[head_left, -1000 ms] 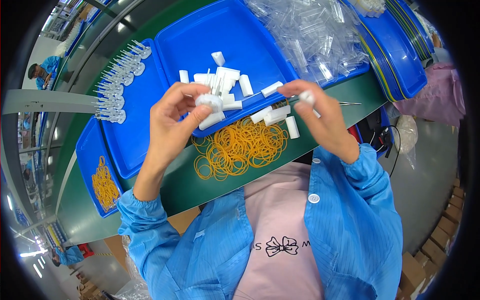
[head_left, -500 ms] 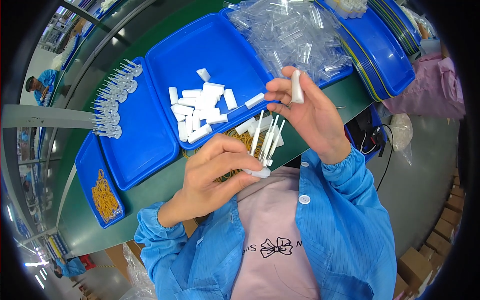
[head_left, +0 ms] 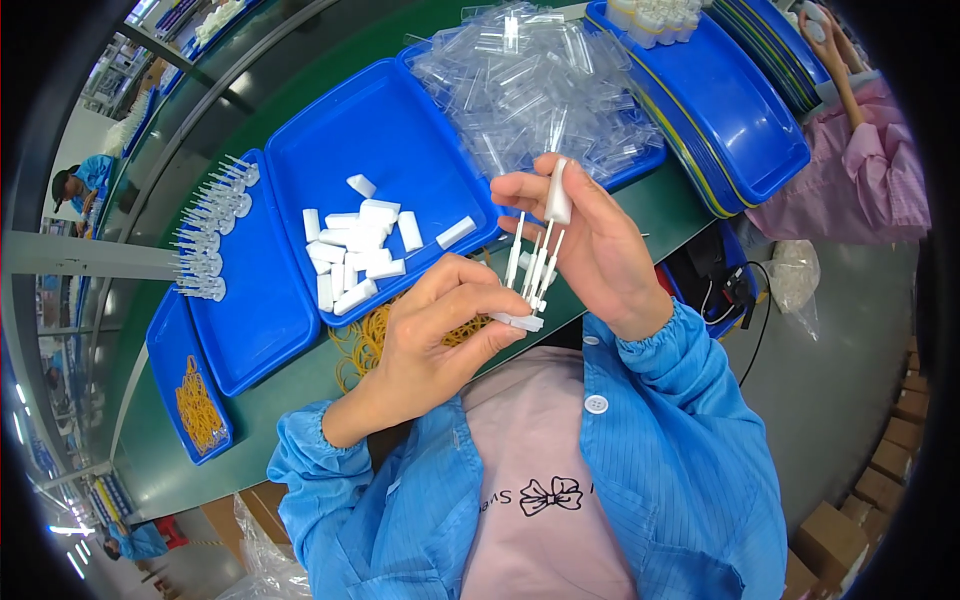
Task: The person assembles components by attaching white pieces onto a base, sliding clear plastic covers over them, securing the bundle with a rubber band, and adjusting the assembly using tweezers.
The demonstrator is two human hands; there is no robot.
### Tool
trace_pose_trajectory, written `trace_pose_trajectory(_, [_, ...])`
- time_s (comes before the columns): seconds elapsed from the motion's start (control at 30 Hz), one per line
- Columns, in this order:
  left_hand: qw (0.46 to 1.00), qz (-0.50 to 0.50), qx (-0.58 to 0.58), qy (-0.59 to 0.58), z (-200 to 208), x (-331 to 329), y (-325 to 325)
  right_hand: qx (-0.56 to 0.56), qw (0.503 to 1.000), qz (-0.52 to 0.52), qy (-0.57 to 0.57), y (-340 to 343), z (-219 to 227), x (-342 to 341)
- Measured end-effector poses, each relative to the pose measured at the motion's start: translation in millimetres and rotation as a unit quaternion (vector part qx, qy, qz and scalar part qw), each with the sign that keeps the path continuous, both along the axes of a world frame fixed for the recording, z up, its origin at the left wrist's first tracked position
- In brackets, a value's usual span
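Sleeve (head_left: 559, 194) is pinched in the right grip (head_left: 612, 252), near the tip of a rod (head_left: 547, 240) (contact unclear); below, the left grip (head_left: 428, 322) pinches the base (head_left: 520, 322), apparently to leave the rods exposed.

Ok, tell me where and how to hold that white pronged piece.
Best pinched at the edge of its flat base, from the left, as the left hand does: slim prongs rise from it, so a grip there likely leaves their tips clear.

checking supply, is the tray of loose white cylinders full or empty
Partly filled: the blue tray holds white cylinders in its near part, blue bottom showing beyond.
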State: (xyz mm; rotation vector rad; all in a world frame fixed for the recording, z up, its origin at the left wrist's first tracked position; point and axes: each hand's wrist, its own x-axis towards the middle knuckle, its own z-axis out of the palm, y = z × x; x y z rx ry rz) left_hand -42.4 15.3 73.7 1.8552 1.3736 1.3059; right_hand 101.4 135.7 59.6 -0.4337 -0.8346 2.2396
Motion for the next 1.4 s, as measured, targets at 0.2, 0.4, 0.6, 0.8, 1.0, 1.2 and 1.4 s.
trace_pose_trajectory(0.2, [1.000, 0.010, -0.012, 0.017, 0, 10, 9, 0.017, 1.000, -0.001, -0.006, 2, -1, 9])
trace_pose_trajectory(0.4, [0.997, -0.012, 0.046, 0.063, 2, 1, 7, 0.281, 0.953, -0.048, -0.107, 19, 0, 26])
trace_pose_trajectory(0.6, [0.981, 0.024, 0.109, 0.159, -4, -10, -7, 0.238, 0.959, 0.077, -0.133, 22, 7, 31])
trace_pose_trajectory(0.8, [0.988, -0.037, 0.082, 0.126, -4, -16, -24, 0.362, 0.898, 0.205, -0.146, 34, 17, 42])
trace_pose_trajectory(1.0, [0.998, -0.019, 0.033, 0.049, -8, -12, -24, 0.393, 0.897, 0.145, -0.140, 28, 17, 40])
trace_pose_trajectory(1.2, [0.998, 0.010, 0.064, 0.027, -6, -12, -29, 0.468, 0.860, 0.171, -0.110, 8, 29, 26])
trace_pose_trajectory(1.4, [0.993, 0.031, 0.102, 0.047, -7, -13, -38, 0.459, 0.863, 0.181, -0.109, -3, 30, 19])
